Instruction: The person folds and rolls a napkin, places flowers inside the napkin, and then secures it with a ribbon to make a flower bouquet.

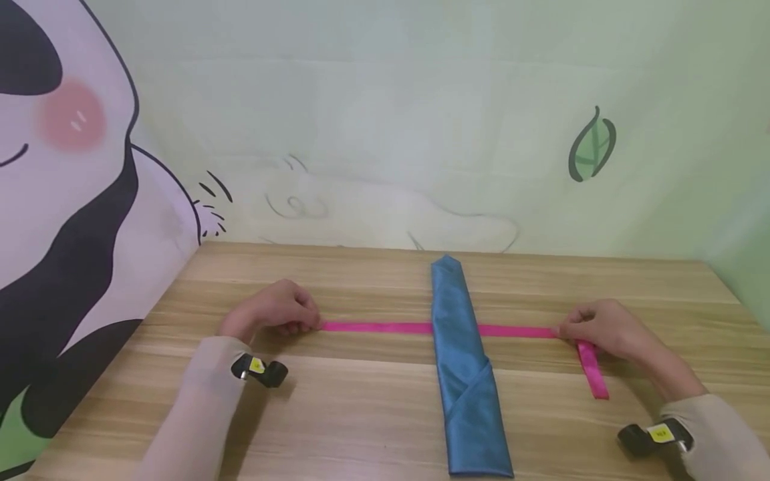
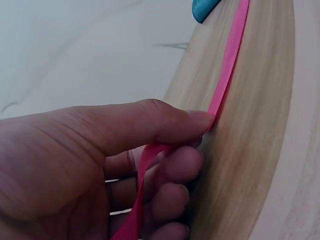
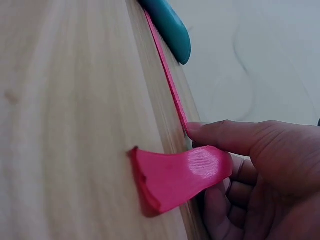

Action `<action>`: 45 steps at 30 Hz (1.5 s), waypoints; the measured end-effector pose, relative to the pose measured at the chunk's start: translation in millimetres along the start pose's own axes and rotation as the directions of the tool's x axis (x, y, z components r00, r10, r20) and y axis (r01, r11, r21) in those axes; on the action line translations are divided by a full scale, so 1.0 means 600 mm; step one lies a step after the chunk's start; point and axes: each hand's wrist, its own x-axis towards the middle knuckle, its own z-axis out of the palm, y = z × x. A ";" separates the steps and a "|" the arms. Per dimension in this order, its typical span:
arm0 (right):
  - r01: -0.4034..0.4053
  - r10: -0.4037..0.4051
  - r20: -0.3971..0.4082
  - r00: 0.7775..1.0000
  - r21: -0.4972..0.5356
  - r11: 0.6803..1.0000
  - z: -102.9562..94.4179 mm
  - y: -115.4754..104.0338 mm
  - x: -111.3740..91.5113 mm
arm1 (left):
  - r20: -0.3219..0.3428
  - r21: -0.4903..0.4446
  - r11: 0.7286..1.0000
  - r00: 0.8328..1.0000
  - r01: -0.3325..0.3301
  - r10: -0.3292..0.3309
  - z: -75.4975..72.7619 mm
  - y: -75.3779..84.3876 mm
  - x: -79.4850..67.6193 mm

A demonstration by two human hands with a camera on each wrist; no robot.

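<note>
A pink ribbon (image 1: 379,327) stretches across the tabletop and passes beneath a folded blue satin cloth (image 1: 463,347), which lies lengthwise and narrows toward its far end. My left hand (image 1: 279,310) pinches the ribbon between thumb and index finger; in the left wrist view its loose tail (image 2: 131,225) drops past the curled fingers. On the other side my right hand (image 1: 607,327) pinches the ribbon too, thumb against finger. From there a short free end (image 3: 175,175) hangs down onto the wood. The stretch of ribbon under the cloth is hidden.
The wooden table (image 1: 337,414) meets a pale green wall (image 1: 373,120) at its back edge. A panda drawing (image 1: 150,220) covers the wall at left, and a leaf drawing (image 1: 592,150) is at right. Small black cameras (image 1: 656,435) sit on both wrists.
</note>
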 end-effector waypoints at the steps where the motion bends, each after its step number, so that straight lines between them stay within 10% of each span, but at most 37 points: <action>1: 0.002 -0.002 0.002 1.000 0.004 1.000 0.000 0.001 0.001 | 0.002 0.001 1.000 1.000 -0.004 0.004 0.000 0.000 0.000; 17: 0.057 -0.071 0.063 0.995 0.203 0.977 -0.027 -0.029 -0.012 | 0.001 -0.019 0.987 0.987 -0.158 0.158 -0.001 0.045 -0.014; 45: 0.307 -0.365 0.001 0.931 0.536 0.786 0.009 -0.179 -0.063 | -0.045 -0.076 0.945 0.948 -0.318 0.315 0.009 0.121 -0.041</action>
